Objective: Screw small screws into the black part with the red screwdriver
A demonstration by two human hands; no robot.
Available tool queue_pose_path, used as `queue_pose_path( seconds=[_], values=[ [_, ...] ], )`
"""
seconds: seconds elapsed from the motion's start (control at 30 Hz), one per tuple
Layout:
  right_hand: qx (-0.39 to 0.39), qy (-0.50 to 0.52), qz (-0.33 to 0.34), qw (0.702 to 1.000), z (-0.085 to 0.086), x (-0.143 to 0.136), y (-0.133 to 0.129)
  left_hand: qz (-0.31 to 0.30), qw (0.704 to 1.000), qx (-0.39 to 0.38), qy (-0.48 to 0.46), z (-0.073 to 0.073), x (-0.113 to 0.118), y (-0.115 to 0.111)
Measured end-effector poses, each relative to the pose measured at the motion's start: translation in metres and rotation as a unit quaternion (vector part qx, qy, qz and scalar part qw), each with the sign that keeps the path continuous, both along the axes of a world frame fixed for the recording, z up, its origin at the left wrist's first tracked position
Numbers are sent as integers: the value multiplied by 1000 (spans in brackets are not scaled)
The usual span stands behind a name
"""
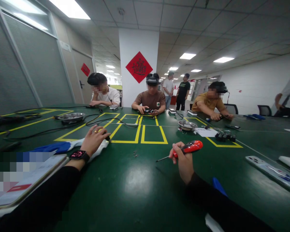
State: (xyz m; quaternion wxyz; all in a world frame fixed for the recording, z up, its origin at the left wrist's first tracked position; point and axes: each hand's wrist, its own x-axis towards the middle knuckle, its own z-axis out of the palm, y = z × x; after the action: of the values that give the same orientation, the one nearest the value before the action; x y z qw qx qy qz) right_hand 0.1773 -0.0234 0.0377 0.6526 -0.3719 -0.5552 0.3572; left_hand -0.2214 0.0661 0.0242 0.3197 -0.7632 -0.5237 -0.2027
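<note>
My right hand is closed around a red-and-black screwdriver. Its thin shaft points left, with the tip a little above the green table. Between my two hands lies a small cluster of screws. Over on the left, my left hand has its fingers bent together around a small black object, mostly hidden by the fingers. Beneath that wrist are a blue-and-white glove and, nearer to me, a phone.
Yellow tape marks rectangles on the green table. Metal bowls and black cables lie farther off. Several black parts and another phone are on the right. Three people sit opposite, two handling small devices.
</note>
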Motion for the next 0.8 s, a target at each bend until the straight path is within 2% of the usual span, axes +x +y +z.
queue_pose_path(
  seconds=[0.07,0.17,0.3,0.37,0.47,0.6,0.7,0.8],
  values=[
    [1,-2,1,1000,1,0,0,1,999,8,-32,2,4,-4],
    [-3,3,1,1000,3,0,0,27,991,30,-130,5,16,-10],
    [-8,25,-3,1000,4,-1,0,51,957,22,-286,3,54,-18],
    [-6,33,-6,999,2,0,1,2,931,-22,-364,0,85,-22],
    [2,37,-13,999,0,2,5,-69,874,-101,-471,-5,139,-35],
    [7,55,-29,998,-2,6,12,-171,835,-198,-483,-8,197,-61],
    [-28,121,2,992,-3,7,17,-256,800,-272,-469,-8,213,-75],
    [-87,226,54,969,-6,8,21,-308,754,-353,-461,-7,213,-78]
  ],
)
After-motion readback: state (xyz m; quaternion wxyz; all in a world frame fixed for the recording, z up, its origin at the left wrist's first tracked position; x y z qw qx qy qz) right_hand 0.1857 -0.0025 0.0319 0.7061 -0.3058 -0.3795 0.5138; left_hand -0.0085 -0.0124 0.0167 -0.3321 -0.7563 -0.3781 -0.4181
